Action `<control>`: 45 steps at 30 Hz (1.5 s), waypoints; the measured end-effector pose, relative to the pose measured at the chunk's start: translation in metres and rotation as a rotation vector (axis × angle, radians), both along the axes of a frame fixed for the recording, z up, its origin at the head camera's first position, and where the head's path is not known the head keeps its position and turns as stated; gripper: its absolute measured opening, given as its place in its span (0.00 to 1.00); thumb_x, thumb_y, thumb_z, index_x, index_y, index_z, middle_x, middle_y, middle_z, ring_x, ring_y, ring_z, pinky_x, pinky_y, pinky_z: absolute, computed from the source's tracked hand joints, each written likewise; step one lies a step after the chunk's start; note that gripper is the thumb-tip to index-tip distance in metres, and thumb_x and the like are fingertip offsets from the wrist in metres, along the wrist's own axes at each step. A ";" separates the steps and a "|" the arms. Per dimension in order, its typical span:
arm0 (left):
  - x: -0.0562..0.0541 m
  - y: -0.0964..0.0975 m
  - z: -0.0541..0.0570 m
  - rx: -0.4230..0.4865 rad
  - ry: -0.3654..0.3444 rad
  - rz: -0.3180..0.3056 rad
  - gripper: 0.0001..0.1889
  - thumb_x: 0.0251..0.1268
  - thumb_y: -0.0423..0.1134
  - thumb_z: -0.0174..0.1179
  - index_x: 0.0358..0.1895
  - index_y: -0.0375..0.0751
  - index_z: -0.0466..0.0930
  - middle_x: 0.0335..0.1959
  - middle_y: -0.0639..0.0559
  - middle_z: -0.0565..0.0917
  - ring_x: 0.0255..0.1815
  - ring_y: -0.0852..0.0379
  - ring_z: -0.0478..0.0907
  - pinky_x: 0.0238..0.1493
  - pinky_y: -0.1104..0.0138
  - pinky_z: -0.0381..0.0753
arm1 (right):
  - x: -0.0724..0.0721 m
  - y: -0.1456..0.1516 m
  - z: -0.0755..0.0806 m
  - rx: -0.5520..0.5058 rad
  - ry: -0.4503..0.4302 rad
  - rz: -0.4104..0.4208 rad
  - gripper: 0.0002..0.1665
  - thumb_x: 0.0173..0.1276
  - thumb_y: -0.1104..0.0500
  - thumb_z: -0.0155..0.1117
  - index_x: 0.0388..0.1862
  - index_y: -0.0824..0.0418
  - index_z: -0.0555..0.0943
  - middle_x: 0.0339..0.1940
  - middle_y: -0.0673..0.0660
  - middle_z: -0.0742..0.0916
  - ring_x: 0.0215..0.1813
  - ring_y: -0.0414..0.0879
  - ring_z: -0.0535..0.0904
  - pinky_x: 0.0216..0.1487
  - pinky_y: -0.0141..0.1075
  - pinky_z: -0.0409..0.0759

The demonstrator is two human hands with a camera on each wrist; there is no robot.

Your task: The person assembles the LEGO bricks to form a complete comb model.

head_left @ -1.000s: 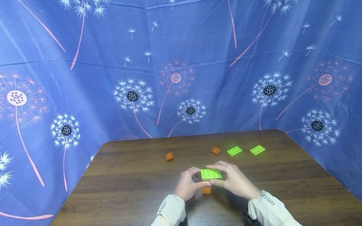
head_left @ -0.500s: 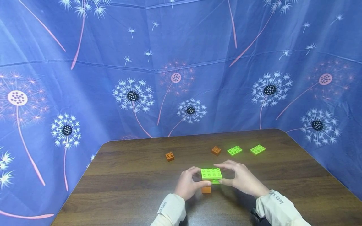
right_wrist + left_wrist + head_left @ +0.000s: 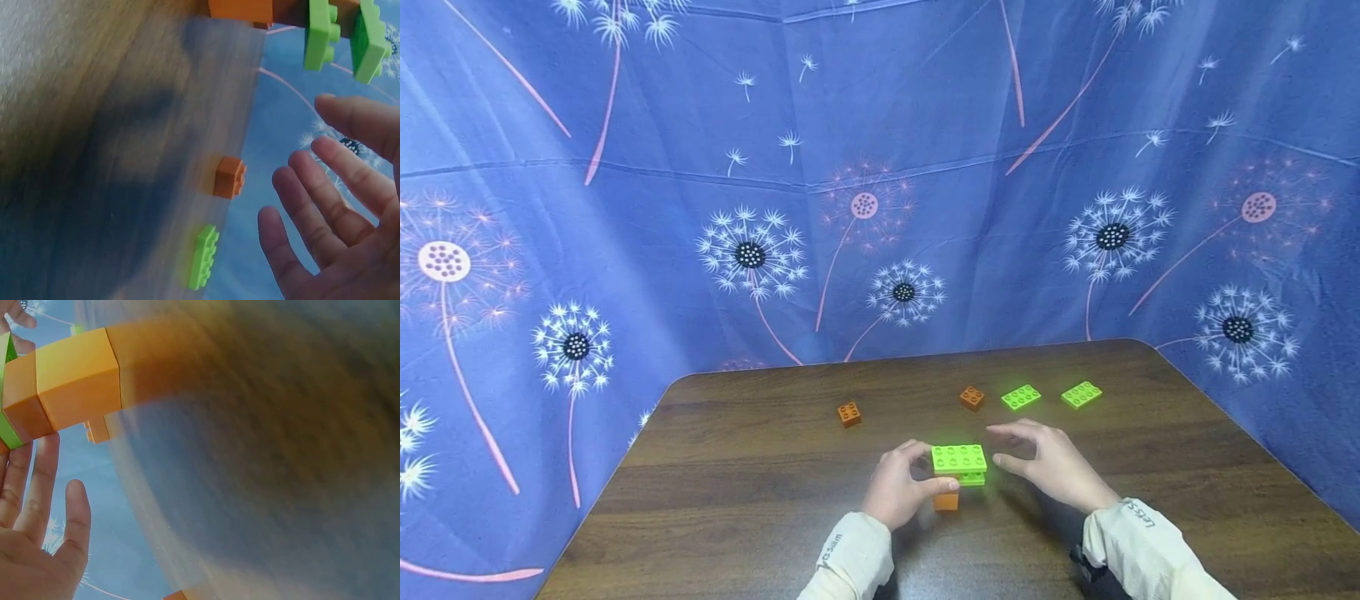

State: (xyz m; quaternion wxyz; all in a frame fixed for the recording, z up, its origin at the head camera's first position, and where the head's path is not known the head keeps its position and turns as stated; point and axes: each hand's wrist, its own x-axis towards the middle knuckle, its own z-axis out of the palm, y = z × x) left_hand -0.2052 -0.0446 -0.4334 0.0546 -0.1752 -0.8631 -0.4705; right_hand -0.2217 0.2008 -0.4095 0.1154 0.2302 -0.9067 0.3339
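A small tower of toy building bricks stands near the table's front, with a bright orange block (image 3: pixel 947 502) at the bottom. Above it come a darker orange brick (image 3: pixel 26 397), a lower lime green brick (image 3: pixel 974 480) and a top lime green brick (image 3: pixel 958 458); the green ones jut out to the right. My left hand (image 3: pixel 895 489) grips the tower from the left, thumb in front and fingers behind. To the right, my right hand (image 3: pixel 1058 468) is apart from it, its fingers spread and holding nothing, as the right wrist view also shows.
Farther back on the brown wooden table (image 3: pixel 737 467) lie two orange bricks, one at left (image 3: pixel 849 414) and one nearer the middle (image 3: pixel 972 398). Two lime green bricks, one inner (image 3: pixel 1021 397) and one outer (image 3: pixel 1081 395), lie right of them. A blue dandelion-print cloth (image 3: pixel 985 250) hangs behind.
My right hand has let go of the tower and drawn away to the right, baring the lower green brick. The left hand has kept its grip in the same place.
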 end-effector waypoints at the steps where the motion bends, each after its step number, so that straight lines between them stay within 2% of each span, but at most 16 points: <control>1: 0.000 0.000 0.000 -0.001 0.000 0.001 0.19 0.51 0.44 0.79 0.44 0.41 0.86 0.40 0.55 0.85 0.41 0.56 0.85 0.44 0.65 0.82 | -0.002 0.001 0.000 -0.001 -0.004 -0.015 0.22 0.63 0.60 0.75 0.56 0.61 0.85 0.51 0.54 0.88 0.49 0.53 0.84 0.50 0.53 0.81; 12: 0.000 -0.001 0.002 -0.028 0.016 0.015 0.20 0.50 0.45 0.79 0.44 0.41 0.86 0.40 0.56 0.85 0.41 0.55 0.85 0.44 0.64 0.82 | -0.016 0.010 -0.004 -0.023 -0.090 -0.136 0.23 0.66 0.59 0.72 0.59 0.65 0.83 0.54 0.65 0.87 0.50 0.60 0.85 0.51 0.57 0.81; 23: 0.003 0.001 0.002 -0.049 0.011 0.043 0.21 0.48 0.47 0.80 0.44 0.42 0.86 0.40 0.57 0.86 0.40 0.59 0.84 0.43 0.67 0.80 | -0.029 0.011 -0.014 -0.075 -0.140 -0.194 0.25 0.66 0.59 0.72 0.60 0.69 0.81 0.50 0.67 0.88 0.48 0.62 0.86 0.53 0.58 0.80; 33: 0.003 0.001 0.003 -0.071 0.022 0.050 0.20 0.48 0.48 0.80 0.43 0.43 0.86 0.39 0.59 0.85 0.39 0.61 0.83 0.41 0.67 0.80 | -0.045 -0.003 -0.020 -0.070 -0.149 -0.211 0.26 0.66 0.58 0.72 0.59 0.71 0.81 0.50 0.68 0.88 0.49 0.63 0.85 0.52 0.58 0.80; 45: 0.004 0.001 0.002 -0.064 0.023 0.049 0.21 0.48 0.49 0.79 0.44 0.44 0.86 0.40 0.58 0.85 0.39 0.59 0.83 0.40 0.65 0.80 | -0.065 -0.019 -0.022 -0.077 -0.176 -0.288 0.28 0.66 0.56 0.71 0.60 0.72 0.79 0.48 0.70 0.87 0.49 0.64 0.84 0.51 0.58 0.80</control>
